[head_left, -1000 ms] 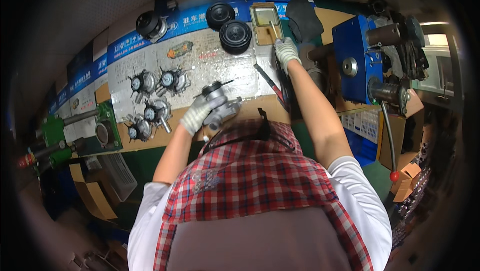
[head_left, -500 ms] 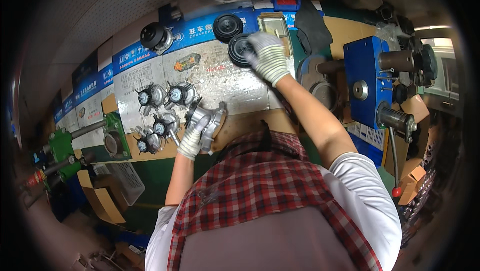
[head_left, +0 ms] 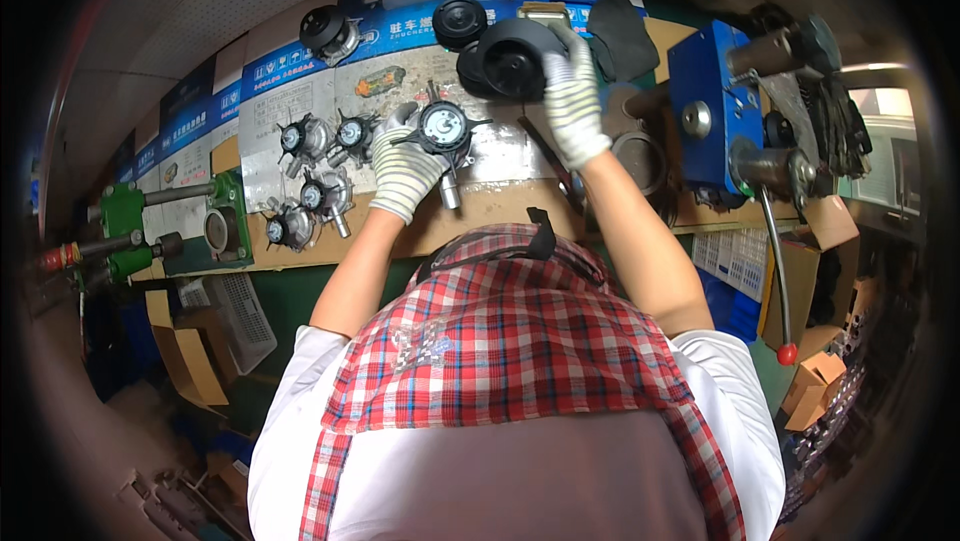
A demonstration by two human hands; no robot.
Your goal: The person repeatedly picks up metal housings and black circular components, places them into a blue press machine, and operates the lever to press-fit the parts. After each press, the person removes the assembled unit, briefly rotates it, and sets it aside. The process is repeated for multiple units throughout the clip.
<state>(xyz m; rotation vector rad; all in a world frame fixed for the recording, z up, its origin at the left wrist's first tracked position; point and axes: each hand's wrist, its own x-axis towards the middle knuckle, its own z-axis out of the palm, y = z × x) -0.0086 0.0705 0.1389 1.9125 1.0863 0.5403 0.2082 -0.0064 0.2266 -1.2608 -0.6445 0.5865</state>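
Note:
My left hand [head_left: 405, 169], in a striped work glove, grips a metal water pump [head_left: 445, 131] by its side. The pump's face has a black hub with thin arms; a metal pipe stub points down toward me. In my right hand [head_left: 575, 106], gloved alike, a black cup-shaped pulley [head_left: 516, 53] is held by its right rim, tilted so its hollow shows. It hangs just right of the pump, apart from it. Behind it, a second black pulley [head_left: 474, 75] is partly hidden. Another black pulley [head_left: 460, 21] lies farther back.
Several similar pumps [head_left: 312, 193] stand on the cardboard at left; one pump with a black pulley [head_left: 328, 33] sits behind them. A green clamp fixture [head_left: 228, 226] is at the left edge, a blue press [head_left: 708, 111] with a red-knobbed lever [head_left: 786, 353] at right.
My left hand has raised the pump and turned its hub face up, moving farther onto the table. My right hand has lifted a pulley off the cardboard and tilted it.

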